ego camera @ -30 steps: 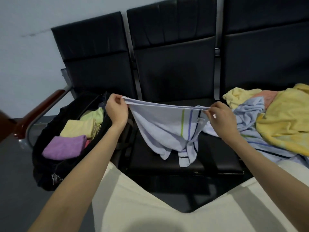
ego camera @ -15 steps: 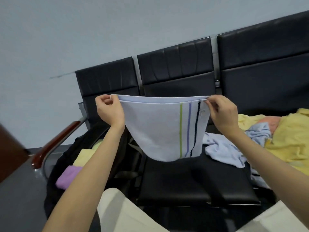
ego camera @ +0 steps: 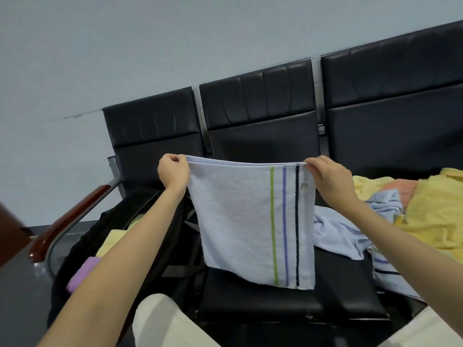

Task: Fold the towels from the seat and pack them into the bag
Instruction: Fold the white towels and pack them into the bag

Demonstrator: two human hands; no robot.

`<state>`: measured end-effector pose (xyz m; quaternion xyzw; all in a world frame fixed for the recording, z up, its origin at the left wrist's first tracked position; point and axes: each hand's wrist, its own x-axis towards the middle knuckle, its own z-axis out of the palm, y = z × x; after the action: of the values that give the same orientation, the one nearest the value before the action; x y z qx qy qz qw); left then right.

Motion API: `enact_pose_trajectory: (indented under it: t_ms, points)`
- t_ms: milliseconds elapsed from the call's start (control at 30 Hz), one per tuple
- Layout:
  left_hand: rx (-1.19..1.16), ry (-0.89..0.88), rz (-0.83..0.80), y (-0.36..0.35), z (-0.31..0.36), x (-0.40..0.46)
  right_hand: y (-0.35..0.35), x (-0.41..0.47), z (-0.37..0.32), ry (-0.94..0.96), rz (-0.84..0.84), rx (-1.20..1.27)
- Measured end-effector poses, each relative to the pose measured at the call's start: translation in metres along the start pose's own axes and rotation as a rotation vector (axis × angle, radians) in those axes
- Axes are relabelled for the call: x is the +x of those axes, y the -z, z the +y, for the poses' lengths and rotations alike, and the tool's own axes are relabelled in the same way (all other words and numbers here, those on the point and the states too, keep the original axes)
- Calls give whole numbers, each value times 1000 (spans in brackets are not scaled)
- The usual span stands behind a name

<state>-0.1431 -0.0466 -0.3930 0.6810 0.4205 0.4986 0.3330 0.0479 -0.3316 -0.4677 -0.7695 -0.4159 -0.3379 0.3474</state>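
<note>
Both hands [ego camera: 253, 176] pinch the striped towel's [ego camera: 250, 221] top corners above the seat [ego camera: 263, 301].

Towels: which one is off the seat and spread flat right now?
The pale blue striped towel, pinched at its top corners by the left hand and right hand. The others lie crumpled on the seat or in the bag.

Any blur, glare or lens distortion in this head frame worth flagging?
Head view: wide-angle bending tilts the seat backs; soft, even light, no glare; the striped towel reads sharp, held by the left hand and right hand.
</note>
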Motion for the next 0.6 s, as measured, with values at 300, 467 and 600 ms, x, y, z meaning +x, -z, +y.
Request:
enact_pose_trajectory:
  t_ms: [300, 467, 600]
  points:
    - [5, -14, -209, -51, 8, 27, -2, 40, 9, -325, 28, 314]
    - [-8, -8, -242, -48, -5, 7, -6, 17, 15, -245, 4, 306]
    - [58, 95, -333, -42, -56, -18, -17, -32, 17, -262, -140, 299]
